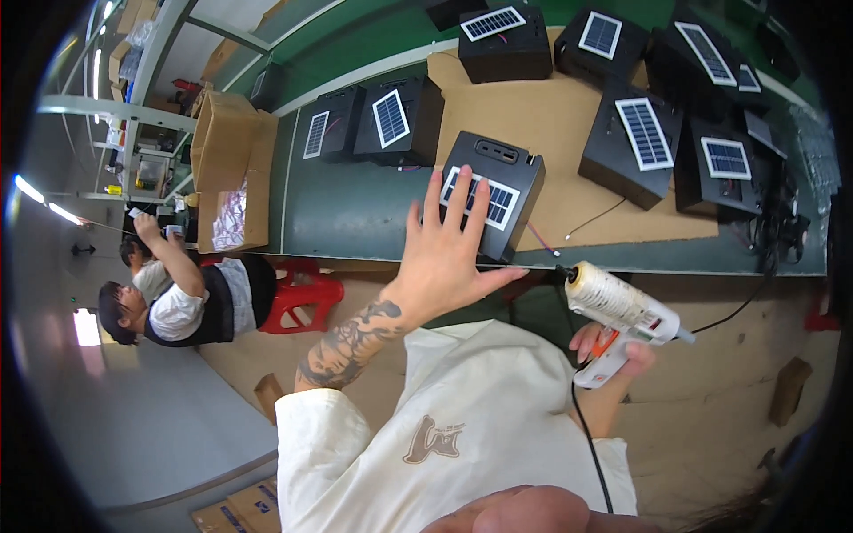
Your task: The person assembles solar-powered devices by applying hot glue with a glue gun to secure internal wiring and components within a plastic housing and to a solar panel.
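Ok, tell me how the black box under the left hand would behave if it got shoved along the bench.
The black box looks rigid, with hard moulded sides, so it would likely slide as one piece rather than flex. Its broad base probably resists tipping. The left hand lies spread over its solar panel, a part that may scratch or crack. The thin wire at its edge could snag.

Bright, even indoor light falls from ceiling tubes (40, 200) glowing at the far left, with slight glare there. Shadows are soft. The centre is sharp; fisheye bending curves the tabletop (355, 209) edges, and the rim darkens to black.
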Tool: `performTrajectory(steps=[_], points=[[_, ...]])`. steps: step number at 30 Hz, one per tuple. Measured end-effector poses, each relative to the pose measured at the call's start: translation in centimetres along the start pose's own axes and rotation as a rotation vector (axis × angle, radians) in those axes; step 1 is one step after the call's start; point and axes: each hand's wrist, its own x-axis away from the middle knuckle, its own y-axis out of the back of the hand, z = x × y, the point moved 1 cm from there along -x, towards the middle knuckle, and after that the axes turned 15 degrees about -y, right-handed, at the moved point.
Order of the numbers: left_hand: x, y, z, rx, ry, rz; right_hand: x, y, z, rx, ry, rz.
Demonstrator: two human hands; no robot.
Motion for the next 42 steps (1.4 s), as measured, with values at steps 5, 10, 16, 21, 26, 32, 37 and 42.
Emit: performTrajectory(steps=[5, 10, 16, 21, 26, 32, 37, 42], points=[[0.9, -2.6, 0.7, 0.117, 0.007, -0.237, 0.8, -1.1, -0.5, 0.044, 0.052, -0.063], [0.9, -3.2, 0.5, 0.157, 0.043, -0.343, 1.2, -0.3, -0.3, 0.151, 0.009, -0.087], [0.6, -3.1, 1.9, 0.107, 0.041, -0.430, -0.6, -1.1, 0.5, 0.052, 0.052, 0.015], [1.4, -3.1, 4.0, 0.266, 0.008, -0.461, 1.0, -1.3, -0.2, 0.086, 0.143, -0.175], [2.1, -1.0, 5.0, 2.180, 0.375, -0.870, 0.7, -3.5, -0.2, 0.153, 0.148, -0.313], [-0.5, -3.1, 5.1, 2.748, 0.282, -0.552, -2.4, -7.6, 1.1, 0.443, 0.192, -0.229], [-1.8, -3.8, 4.5, 2.902, 0.331, -0.416, -5.5, -10.9, 1.3, 0.510, 0.103, -0.323], [-1.0, -5.5, 4.4, 2.888, 0.361, -0.368, -7.8, -13.0, 2.2, 0.691, 0.046, -0.473]])
